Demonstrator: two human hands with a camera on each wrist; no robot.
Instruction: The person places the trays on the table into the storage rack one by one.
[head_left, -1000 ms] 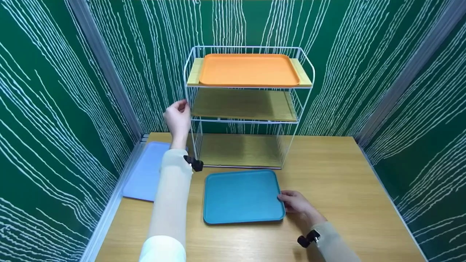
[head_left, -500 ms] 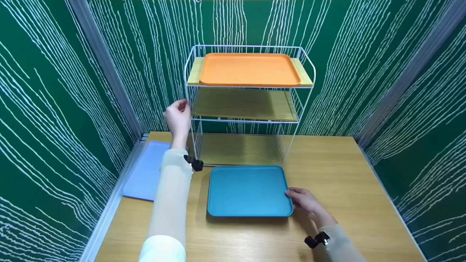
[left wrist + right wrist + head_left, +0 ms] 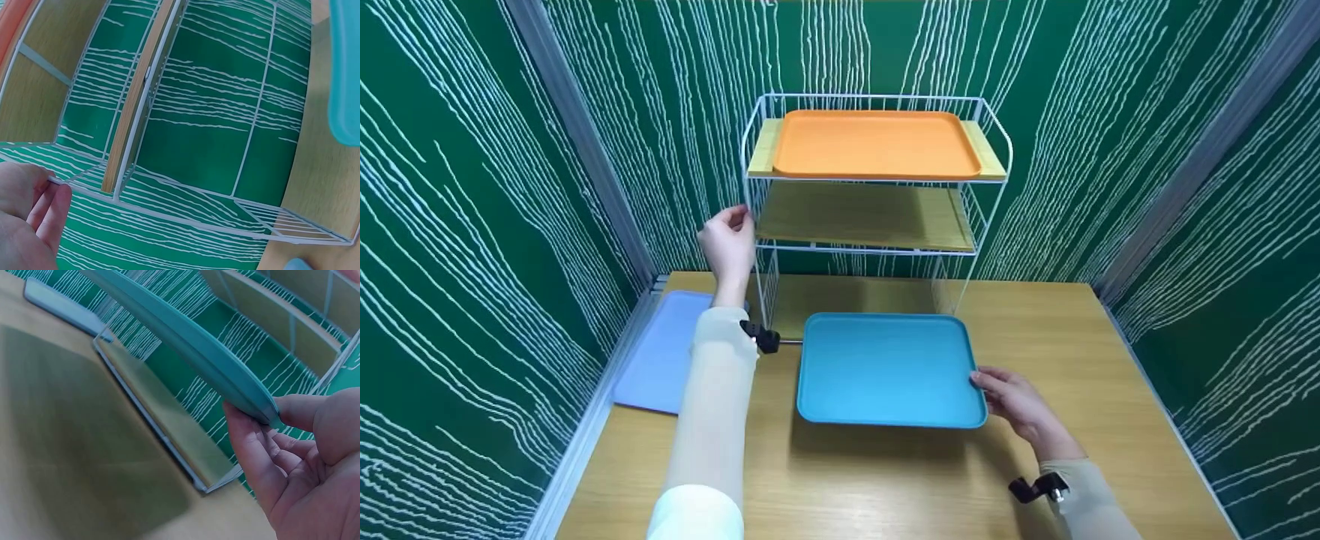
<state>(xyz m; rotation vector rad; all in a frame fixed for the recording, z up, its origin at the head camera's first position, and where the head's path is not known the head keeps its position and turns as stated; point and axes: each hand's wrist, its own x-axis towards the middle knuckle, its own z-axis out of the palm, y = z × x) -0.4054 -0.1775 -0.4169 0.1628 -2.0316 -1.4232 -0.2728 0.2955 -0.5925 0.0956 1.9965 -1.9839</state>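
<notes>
Nearest the viewer, the right hand point(image 3: 1020, 405) grips the right edge of the teal tray point(image 3: 889, 369), thumb on top of the rim and fingers curled beneath it, as the right wrist view shows plainly. The tray is lifted clear of the wooden table point(image 3: 1110, 360), casting a shadow on the wood below, and it hangs just in front of the bottom tier of the white wire rack point(image 3: 877, 217). To the left, a lavender tray point(image 3: 656, 352) lies flat on the table near the green wall, partly hidden by the left forearm in its pale sleeve. Further back, the left hand point(image 3: 726, 244) holds the rack's front left upright at the height of the middle shelf, fingers curled around the thin wire. The middle wooden shelf point(image 3: 862, 217) sits above the lowest one, and on the top shelf, farthest away, rests an orange tray point(image 3: 876, 142).
</notes>
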